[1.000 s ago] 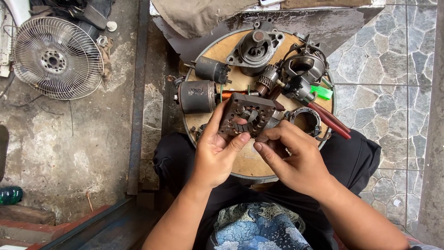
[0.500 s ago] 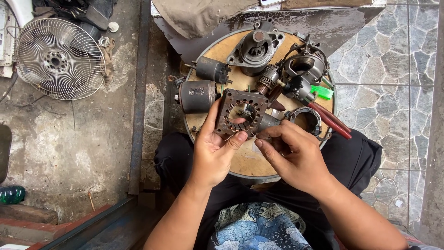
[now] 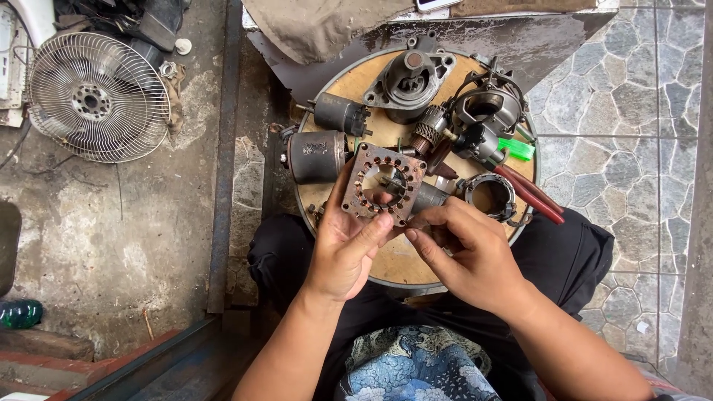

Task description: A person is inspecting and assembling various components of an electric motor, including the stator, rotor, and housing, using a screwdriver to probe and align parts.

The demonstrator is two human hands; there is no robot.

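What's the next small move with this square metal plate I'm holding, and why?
Probably turn the square plate a little toward you. The left hand grips its lower edge above the round board, and the right hand pinches at its corner, partly hiding it.

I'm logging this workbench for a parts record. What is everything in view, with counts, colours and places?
Square rusty metal stator plate with round central hole: one, brown, held over the board.
Round wooden board: one, tan, on the lap.
Dark cylindrical motor housings: two, grey-black, board's left.
Grey cast motor end housing: one, board's top.
Red-handled pliers: one, board's right.
Wire fan guard: one, silver, floor upper left.
Green bottle: one, floor lower left.
Left hand: grip on plate.
Right hand: fingertips at plate's lower edge.
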